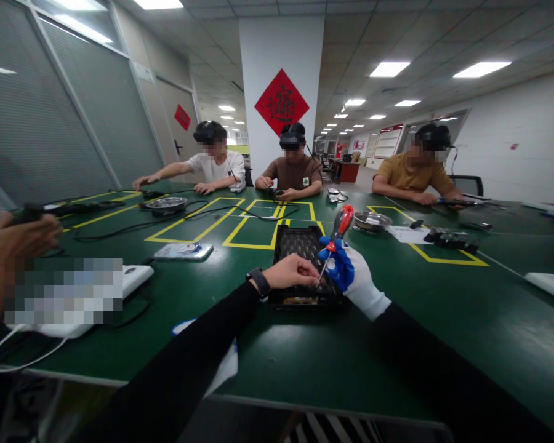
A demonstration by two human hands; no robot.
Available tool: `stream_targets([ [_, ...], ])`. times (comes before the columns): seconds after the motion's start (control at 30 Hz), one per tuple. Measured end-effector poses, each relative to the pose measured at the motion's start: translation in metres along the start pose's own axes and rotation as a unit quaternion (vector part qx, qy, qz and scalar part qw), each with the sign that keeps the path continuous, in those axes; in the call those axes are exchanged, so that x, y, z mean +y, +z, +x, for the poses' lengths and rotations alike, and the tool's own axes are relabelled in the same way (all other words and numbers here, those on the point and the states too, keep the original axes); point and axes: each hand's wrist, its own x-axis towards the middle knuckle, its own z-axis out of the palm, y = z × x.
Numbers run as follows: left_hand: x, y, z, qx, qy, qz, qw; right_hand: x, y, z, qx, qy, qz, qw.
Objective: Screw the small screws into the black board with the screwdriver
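Note:
A black tray-like case [300, 237] with a patterned inside lies on the green table in front of me. My right hand [357, 277], in a white and blue glove, is closed around a red and black screwdriver [343, 220]. The screwdriver is tilted, its thin shaft pointing down into the case. Bare and with a dark watch [258, 282] at the wrist, my left hand [293, 271] reaches over the case. Its fingers are pinched together beside the screwdriver's tip; whatever they hold is too small to make out.
A white and blue cloth item [226, 369] lies partly under my left forearm. Nearby are a phone [183, 251] and a white device [136, 280] with cables. Metal bowls [372, 220] and black parts [450, 240] sit farther off. Another person's hand [28, 237] enters left; several people sit opposite.

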Motion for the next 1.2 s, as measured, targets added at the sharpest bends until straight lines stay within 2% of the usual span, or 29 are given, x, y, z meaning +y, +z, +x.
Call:
stream_targets([
  [0.1, 0.0, 0.0, 0.0, -0.012, 0.001, -0.005, 1.0, -0.003, 0.005, -0.002, 0.029, 0.011, -0.019, 0.999],
  [0.23, -0.001, -0.001, 0.0, -0.017, 0.005, -0.007, 1.0, -0.001, 0.008, -0.003, 0.046, 0.018, 0.008, 0.999],
  [0.37, -0.001, -0.001, 0.0, -0.012, 0.005, -0.001, 1.0, 0.002, 0.004, 0.001, 0.014, 0.008, 0.038, 0.999],
  [0.5, 0.0, -0.001, 0.0, -0.009, 0.006, -0.004, 1.0, 0.005, -0.001, 0.005, -0.013, 0.03, 0.069, 0.997],
  [0.73, -0.002, -0.001, 0.0, -0.031, 0.028, -0.008, 0.999, -0.003, 0.006, -0.002, 0.029, 0.009, -0.014, 0.999],
  [0.87, -0.003, -0.001, 0.0, -0.023, 0.027, 0.008, 0.999, -0.007, 0.012, -0.004, 0.047, 0.002, -0.009, 0.999],
  [1.07, -0.002, -0.001, 0.0, -0.01, 0.02, 0.008, 1.0, 0.001, 0.005, 0.0, 0.006, -0.01, 0.039, 0.999],
  [1.2, 0.001, -0.001, 0.0, -0.005, 0.008, 0.009, 1.0, 0.006, -0.004, 0.002, -0.031, -0.018, 0.019, 0.999],
])
